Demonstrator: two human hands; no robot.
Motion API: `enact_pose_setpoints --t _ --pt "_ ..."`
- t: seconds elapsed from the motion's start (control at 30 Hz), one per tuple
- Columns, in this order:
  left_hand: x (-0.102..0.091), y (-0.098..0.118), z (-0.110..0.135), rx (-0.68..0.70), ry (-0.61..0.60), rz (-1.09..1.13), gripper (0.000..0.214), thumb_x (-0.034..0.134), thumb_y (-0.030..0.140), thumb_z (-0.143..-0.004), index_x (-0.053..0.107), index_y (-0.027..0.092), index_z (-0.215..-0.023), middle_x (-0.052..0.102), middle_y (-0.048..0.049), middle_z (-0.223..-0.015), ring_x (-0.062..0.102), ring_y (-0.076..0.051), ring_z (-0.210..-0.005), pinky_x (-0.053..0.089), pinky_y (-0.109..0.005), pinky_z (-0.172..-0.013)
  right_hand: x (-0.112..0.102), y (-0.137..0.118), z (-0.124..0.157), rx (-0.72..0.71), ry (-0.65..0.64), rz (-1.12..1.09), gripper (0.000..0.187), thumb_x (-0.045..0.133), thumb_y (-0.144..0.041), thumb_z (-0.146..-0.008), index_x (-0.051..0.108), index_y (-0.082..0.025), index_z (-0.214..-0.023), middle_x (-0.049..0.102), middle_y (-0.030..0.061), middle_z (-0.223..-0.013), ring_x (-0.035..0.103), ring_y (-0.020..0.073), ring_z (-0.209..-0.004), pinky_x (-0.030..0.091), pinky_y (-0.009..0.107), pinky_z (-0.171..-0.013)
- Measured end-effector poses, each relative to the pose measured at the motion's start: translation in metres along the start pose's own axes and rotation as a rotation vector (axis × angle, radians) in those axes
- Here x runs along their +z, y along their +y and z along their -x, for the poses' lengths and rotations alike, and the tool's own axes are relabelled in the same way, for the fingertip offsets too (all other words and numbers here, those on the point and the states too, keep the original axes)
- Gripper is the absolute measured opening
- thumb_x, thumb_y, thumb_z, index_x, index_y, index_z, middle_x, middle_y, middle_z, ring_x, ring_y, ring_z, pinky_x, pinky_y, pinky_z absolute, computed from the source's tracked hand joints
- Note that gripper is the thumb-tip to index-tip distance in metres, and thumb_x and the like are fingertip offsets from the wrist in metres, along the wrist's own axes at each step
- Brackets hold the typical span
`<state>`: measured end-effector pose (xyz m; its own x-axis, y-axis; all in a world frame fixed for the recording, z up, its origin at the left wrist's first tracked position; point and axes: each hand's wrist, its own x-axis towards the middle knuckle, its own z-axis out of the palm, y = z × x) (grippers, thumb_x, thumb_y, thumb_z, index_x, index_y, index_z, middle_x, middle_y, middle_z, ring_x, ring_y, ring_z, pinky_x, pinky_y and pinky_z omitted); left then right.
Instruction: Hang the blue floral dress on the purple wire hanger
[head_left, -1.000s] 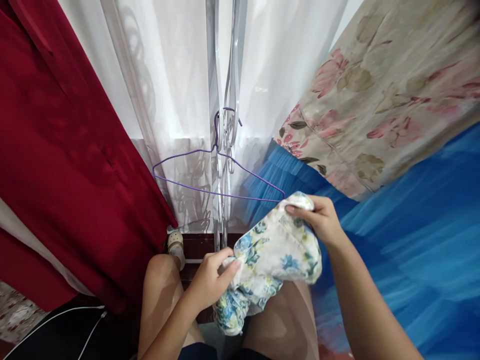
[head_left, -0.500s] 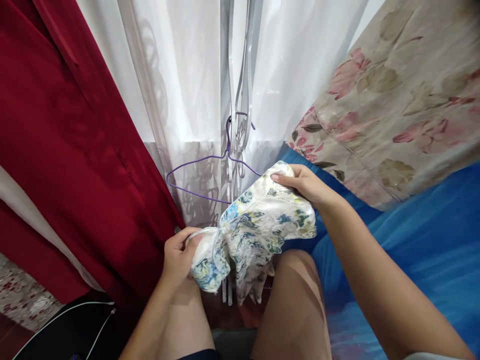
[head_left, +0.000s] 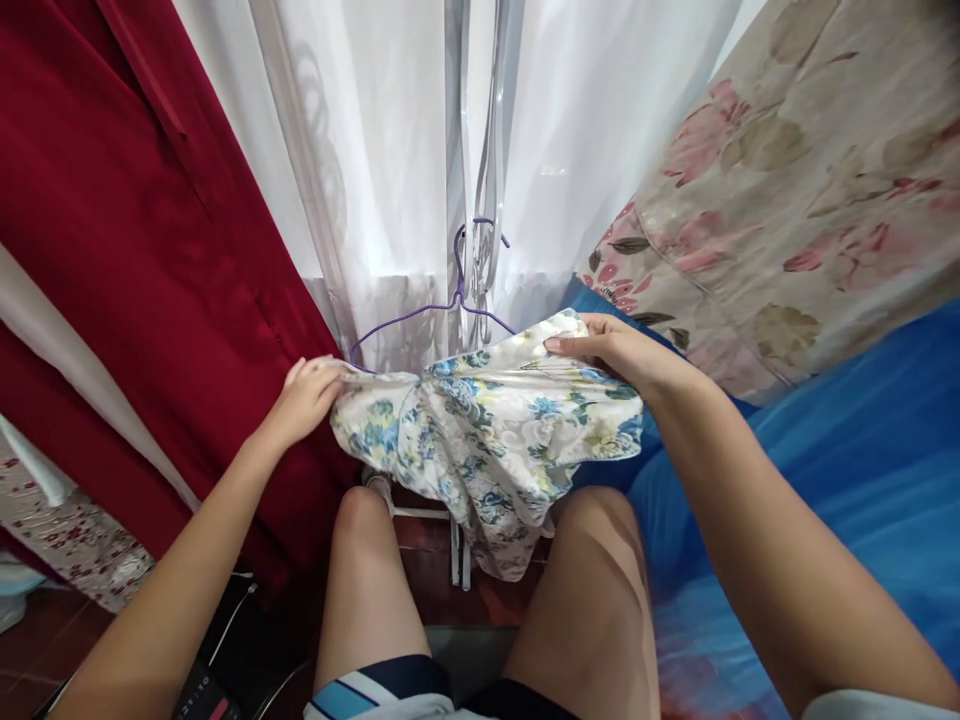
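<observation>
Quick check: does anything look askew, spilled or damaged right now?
Nothing looks spilled or visibly damaged. Only the white floral garment looks askew: its held edge slopes, higher at the right hand than at the left hand. It partly covers the purple hanger.

White cloth printed with blue flowers [head_left: 487,420] hides the lower bar of the purple wire hanger [head_left: 459,297] and most fingers of the right grip [head_left: 619,350]. The long, plain red fabric [head_left: 172,270] runs past the left and top edges; pale marks on the black object [head_left: 201,697] below are too small to read.
</observation>
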<state>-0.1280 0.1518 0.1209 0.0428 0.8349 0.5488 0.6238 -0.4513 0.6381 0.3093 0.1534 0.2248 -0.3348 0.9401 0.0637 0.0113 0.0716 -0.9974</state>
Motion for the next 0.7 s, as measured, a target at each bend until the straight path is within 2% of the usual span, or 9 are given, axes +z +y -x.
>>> enact_pose_setpoints --t 0.1,0.17,0.27,0.37,0.43,0.53,0.63,0.7 --pt "-0.003 0.010 -0.039 0.045 0.030 0.002 0.013 0.061 0.012 -0.082 0.069 0.022 -0.081 0.068 -0.0068 -0.104 0.045 -0.029 -0.131 0.012 -0.045 -0.121 0.005 0.005 0.003 0.068 -0.043 -0.113 0.023 0.085 -0.025 -0.063 0.076 -0.016 -0.083 0.077 0.0085 -0.075 0.072 0.0231 -0.061 0.058 0.030 -0.055" --pt "0.004 0.018 -0.054 -0.018 0.060 0.101 0.016 0.063 0.012 -0.081 0.062 0.021 -0.068 0.064 -0.0067 -0.089 0.053 -0.029 -0.117 0.027 -0.038 -0.114 0.009 0.009 0.004 0.114 -0.078 -0.183 0.025 0.082 -0.024 -0.065 0.075 -0.016 -0.087 0.078 0.0089 -0.078 0.074 0.0246 -0.065 0.060 0.033 -0.062" --pt "0.019 0.020 -0.059 -0.134 0.069 0.201 0.028 0.064 0.010 -0.079 0.053 0.021 -0.056 0.056 -0.0031 -0.069 0.057 -0.024 -0.086 0.042 -0.031 -0.095 0.011 0.015 0.004 0.151 -0.107 -0.232 0.025 0.080 -0.026 -0.068 0.075 -0.015 -0.090 0.079 0.0099 -0.082 0.074 0.0251 -0.066 0.061 0.034 -0.065" --pt "0.030 0.014 -0.055 -0.167 0.059 0.223 0.026 0.061 0.007 -0.078 0.053 0.021 -0.057 0.055 -0.0008 -0.065 0.056 -0.021 -0.076 0.046 -0.029 -0.086 0.011 0.020 0.001 0.153 -0.104 -0.232 0.026 0.079 -0.025 -0.069 0.074 -0.015 -0.092 0.079 0.0102 -0.085 0.074 0.0250 -0.067 0.062 0.035 -0.066" --pt "0.032 0.011 -0.055 -0.163 0.061 0.237 0.024 0.061 0.005 -0.077 0.055 0.020 -0.059 0.058 -0.0014 -0.069 0.058 -0.020 -0.080 0.045 -0.029 -0.089 0.009 0.022 -0.001 0.142 -0.097 -0.227 0.027 0.080 -0.024 -0.069 0.074 -0.015 -0.093 0.079 0.0097 -0.085 0.074 0.0246 -0.068 0.062 0.035 -0.066" --pt "0.025 0.013 -0.058 -0.119 0.116 0.246 0.018 0.060 0.006 -0.078 0.059 0.018 -0.065 0.064 -0.0053 -0.086 0.058 -0.021 -0.100 0.038 -0.027 -0.102 0.008 0.021 -0.003 0.119 -0.083 -0.217 0.027 0.081 -0.022 -0.068 0.074 -0.014 -0.093 0.079 0.0093 -0.083 0.074 0.0235 -0.066 0.061 0.032 -0.062" --pt "0.015 0.026 -0.061 0.036 0.220 0.176 0.012 0.056 0.009 -0.083 0.064 0.018 -0.080 0.064 -0.0076 -0.105 0.052 -0.021 -0.117 0.030 -0.027 -0.110 0.007 0.016 -0.003 0.139 -0.089 -0.222 0.027 0.080 -0.022 -0.068 0.074 -0.013 -0.093 0.079 0.0099 -0.081 0.074 0.0245 -0.066 0.061 0.033 -0.062" --pt "0.011 0.042 -0.063 0.165 0.240 0.132 0.014 0.053 0.012 -0.087 0.065 0.018 -0.088 0.064 -0.0078 -0.109 0.053 -0.021 -0.115 0.032 -0.028 -0.107 0.006 0.015 -0.003 0.164 -0.115 -0.230 0.026 0.079 -0.023 -0.069 0.074 -0.014 -0.092 0.079 0.0103 -0.081 0.074 0.0257 -0.067 0.061 0.035 -0.064"
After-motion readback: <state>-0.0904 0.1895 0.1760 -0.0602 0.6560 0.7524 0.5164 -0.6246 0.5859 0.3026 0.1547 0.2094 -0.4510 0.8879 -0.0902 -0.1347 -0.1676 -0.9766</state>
